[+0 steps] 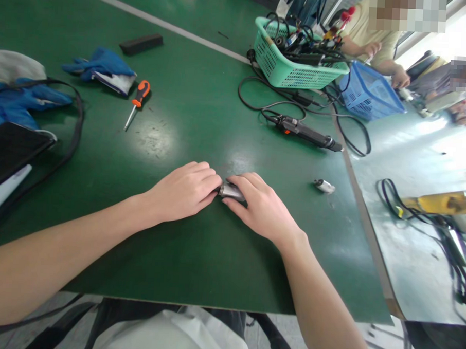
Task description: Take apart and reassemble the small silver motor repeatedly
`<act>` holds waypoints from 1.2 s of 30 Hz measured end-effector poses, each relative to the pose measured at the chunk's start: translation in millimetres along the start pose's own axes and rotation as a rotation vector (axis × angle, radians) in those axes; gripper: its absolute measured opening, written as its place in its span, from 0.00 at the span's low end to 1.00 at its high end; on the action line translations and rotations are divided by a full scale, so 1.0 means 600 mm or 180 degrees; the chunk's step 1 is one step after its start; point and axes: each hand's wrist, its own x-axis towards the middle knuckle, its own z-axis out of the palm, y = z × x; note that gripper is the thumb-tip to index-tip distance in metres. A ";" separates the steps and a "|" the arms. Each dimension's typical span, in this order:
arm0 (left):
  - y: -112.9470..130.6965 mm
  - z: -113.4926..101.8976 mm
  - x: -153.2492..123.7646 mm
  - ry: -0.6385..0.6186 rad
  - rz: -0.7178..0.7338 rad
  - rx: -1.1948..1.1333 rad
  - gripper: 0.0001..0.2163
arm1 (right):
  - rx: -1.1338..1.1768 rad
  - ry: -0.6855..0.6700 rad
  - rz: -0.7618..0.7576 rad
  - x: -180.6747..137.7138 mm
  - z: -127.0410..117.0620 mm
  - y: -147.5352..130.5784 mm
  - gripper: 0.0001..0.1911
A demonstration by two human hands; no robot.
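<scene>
Both my hands rest on the green table (189,116) near its front middle. My right hand (260,204) is closed over a small silver metal part (231,191), which lies on the table under its fingers. My left hand (184,190) lies palm down beside it, fingers together and curled, the fingertips touching the left end of the same part. A second small silver part (324,186) lies alone on the table to the right of my right hand.
An orange-handled screwdriver (137,102), blue gloves (100,68) and a black block (141,43) lie at the far left. A black electric screwdriver (306,132) with cable, a green basket (295,59) of tools and a blue basket (370,93) stand at the back right, where other people work.
</scene>
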 end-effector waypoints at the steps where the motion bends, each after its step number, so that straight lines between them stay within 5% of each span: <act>1: 0.000 0.000 0.000 0.0018 0.0042 0.0008 0.08 | 0.0024 -0.0009 -0.0024 0.000 0.002 -0.001 0.12; 36: -0.001 0.000 0.000 0.0152 0.0005 0.0238 0.10 | -0.0017 -0.0063 0.0057 0.006 0.011 -0.006 0.11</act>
